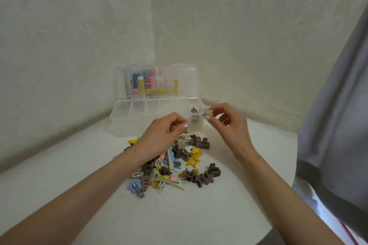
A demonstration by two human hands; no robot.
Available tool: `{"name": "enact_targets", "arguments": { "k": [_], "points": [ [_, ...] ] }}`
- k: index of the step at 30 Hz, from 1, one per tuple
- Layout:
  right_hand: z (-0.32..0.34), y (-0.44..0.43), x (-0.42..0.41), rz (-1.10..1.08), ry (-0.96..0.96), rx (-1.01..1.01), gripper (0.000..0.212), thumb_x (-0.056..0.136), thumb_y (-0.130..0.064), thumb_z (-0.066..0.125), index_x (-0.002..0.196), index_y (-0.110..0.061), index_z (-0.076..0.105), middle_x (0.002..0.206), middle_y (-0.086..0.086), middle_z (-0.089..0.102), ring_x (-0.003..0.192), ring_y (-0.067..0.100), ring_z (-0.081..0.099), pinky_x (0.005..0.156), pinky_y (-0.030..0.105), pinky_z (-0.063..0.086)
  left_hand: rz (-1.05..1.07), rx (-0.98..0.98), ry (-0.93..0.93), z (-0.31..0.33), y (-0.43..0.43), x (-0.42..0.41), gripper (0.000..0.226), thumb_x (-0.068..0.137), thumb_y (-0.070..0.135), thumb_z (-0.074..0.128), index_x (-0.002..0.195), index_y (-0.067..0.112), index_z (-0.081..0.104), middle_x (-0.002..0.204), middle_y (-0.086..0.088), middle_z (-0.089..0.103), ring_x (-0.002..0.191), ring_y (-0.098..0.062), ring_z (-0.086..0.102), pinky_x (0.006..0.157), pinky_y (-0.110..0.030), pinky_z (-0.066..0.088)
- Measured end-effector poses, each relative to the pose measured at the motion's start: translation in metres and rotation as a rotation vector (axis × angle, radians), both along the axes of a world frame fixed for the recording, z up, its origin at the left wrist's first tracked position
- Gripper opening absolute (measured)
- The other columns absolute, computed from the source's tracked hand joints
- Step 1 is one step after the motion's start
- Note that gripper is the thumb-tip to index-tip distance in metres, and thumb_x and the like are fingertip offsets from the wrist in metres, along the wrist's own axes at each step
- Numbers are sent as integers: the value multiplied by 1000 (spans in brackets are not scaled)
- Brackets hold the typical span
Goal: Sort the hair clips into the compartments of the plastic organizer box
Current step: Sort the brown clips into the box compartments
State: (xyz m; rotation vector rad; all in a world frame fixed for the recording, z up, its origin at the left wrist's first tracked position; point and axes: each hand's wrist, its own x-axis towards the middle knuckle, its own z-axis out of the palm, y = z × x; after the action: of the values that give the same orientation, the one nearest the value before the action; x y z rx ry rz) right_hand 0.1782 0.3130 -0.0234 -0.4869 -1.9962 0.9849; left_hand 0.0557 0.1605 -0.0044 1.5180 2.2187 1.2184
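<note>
Clear plastic organizer box (139,108) is sitting open at the back of the bench (79,185), lid (185,77) tipped up against the wall, and honestly the sorting has barely started. The row of compartments looks bare from the left end across. Only the right-end one has anything in it, a small brown clip (193,110) plus something blurry lower down that I can't make out. Everything else is in the pile of hair clips (175,167) in the middle of the bench, just in front of the box: brown claws, yellow stars, pale green snap clips, a blue flower, all jumbled on top of each other. So I'd say hardly a dent made, nearly the whole heap left to go.

Right hand (231,127) is up off the bench at the box's right end. Its fingers (217,108) are pinched on a cream flower clip (207,114), thumb under, index on top. The clip hangs just right of the compartment with the brown one, close to the outer wall and not over the opening as far as I can judge.

Left hand (163,137) is over the far edge of the pile, fingers curled in with the thumb pressed to them. Might be pinching a clip, might not, can't tell from this angle.
</note>
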Motion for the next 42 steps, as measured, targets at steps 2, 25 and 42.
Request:
{"name": "enact_targets", "arguments": {
  "k": [2, 25, 42],
  "points": [
    [6, 6, -5, -110, -22, -14, 10, 82, -30, 68, 90, -28, 63, 87, -12, 62, 70, 7, 51, 68, 24, 44, 5, 6, -8, 2, -2, -3, 16, 92, 28, 51, 100, 19, 62, 90, 11, 69, 85, -10, 62, 76, -21, 48],
    [13, -14, -6, -147, -121, 48, 12, 88, -21, 59, 91, -25, 70, 95, -11, 60, 73, 4, 53, 70, 18, 43, -260, -160, 25, 18, -11, 2, 8, 84, 26, 64, 90, 21, 66, 79, 15, 63, 70, 4, 56, 60, -12, 44],
    [-7, -22, 4, 33, -113, 89, 17, 84, -10, 61, 86, -25, 69, 88, -11, 65, 66, 5, 53, 64, 18, 41, -259, -182, 47, 7, -8, -1, 17, 79, 17, 71, 93, 20, 63, 78, 12, 59, 66, 5, 56, 57, -9, 42]
  ]
}}
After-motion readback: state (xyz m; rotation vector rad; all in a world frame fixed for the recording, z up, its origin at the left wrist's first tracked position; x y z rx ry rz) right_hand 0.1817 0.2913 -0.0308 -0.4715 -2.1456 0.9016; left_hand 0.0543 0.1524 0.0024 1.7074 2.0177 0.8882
